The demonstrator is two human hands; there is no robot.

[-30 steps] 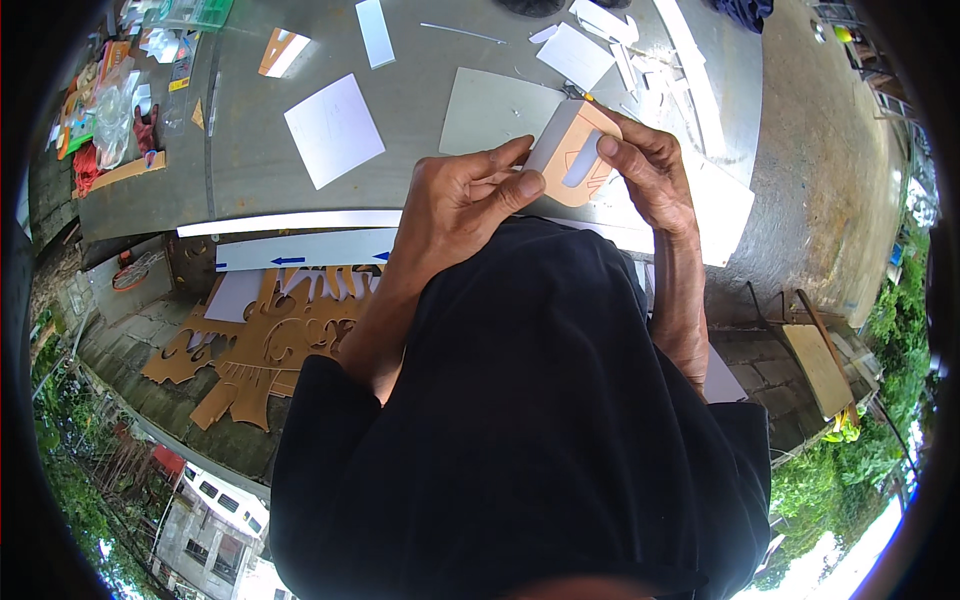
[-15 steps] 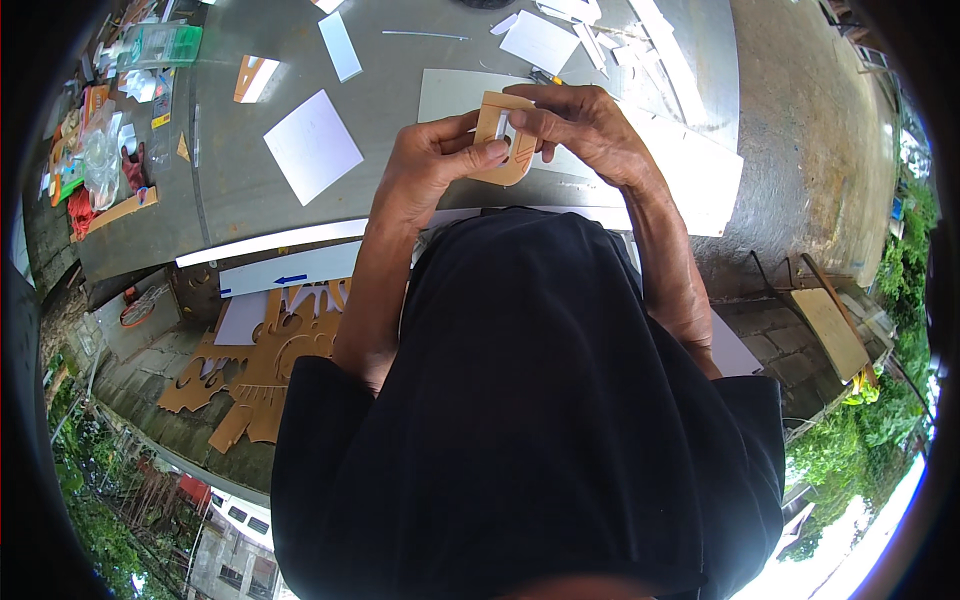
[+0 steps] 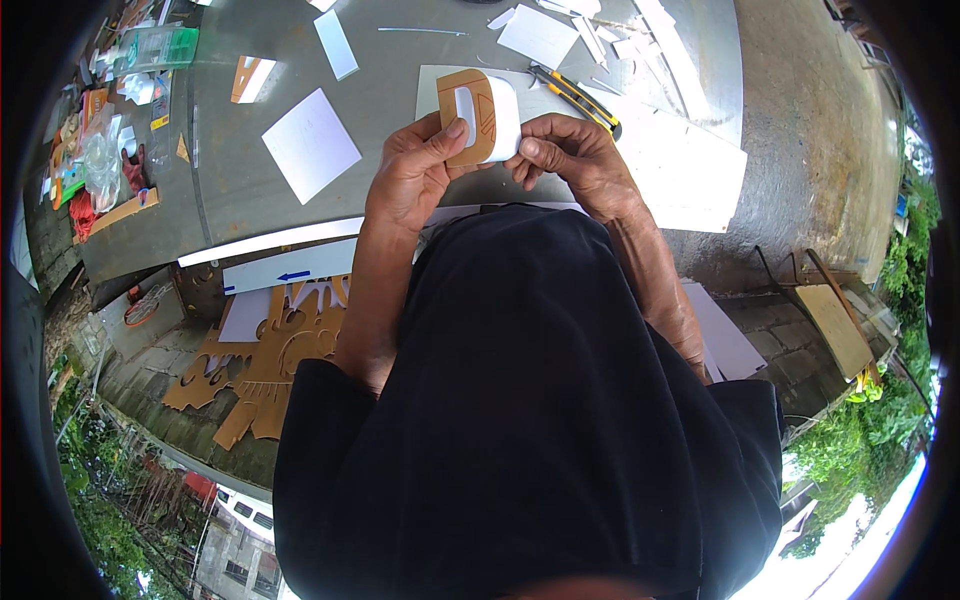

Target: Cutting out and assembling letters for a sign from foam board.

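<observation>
My left hand grips a small tan piece with a rounded edge, an elongated cutout and red line markings, its thumb over the lower left part. A curved white band runs along the piece's right side, and my right hand pinches that band's lower right edge between thumb and finger. A yellow-and-black utility knife lies just to the right on the table, beside a large white sheet and partly on a pale board.
The grey table carries a white square, paper scraps and, at left, a cluttered pile with a green-tinted bottle. Below its front edge lie brown cut-out sheets. A tan board leans at right.
Both hands have moved up and left with the piece, which has turned to show its white side at the right. The knife is now uncovered. My right thumb has shifted from the cutout to the edge.
</observation>
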